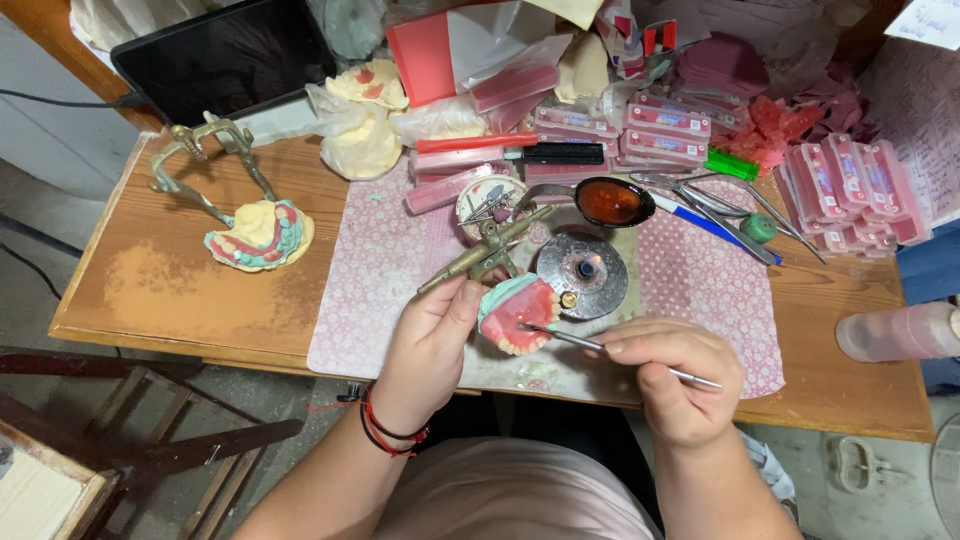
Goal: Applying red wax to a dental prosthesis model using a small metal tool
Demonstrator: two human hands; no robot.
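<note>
Head camera, looking steeply down (close), over cluttered workbench (180,290); single view

Both forearms are bare, with no sleeves reaching the wrists. The left hand (432,335) has thin red and black cord bracelets looped around its wrist. The right hand (672,380) wears nothing. A pale pinkish top covers the torso.

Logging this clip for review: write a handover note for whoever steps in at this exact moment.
Left hand: holds the brass articulator with the pink wax denture over the patterned mat.
Right hand: pinches a thin metal tool, tip on the denture's wax.
Nearby: small burner just behind; second articulator with a denture at the left; pink tooth boxes at the right.
Done: teeth are set in the wax. Left: cannot tell how much carving remains.
</note>
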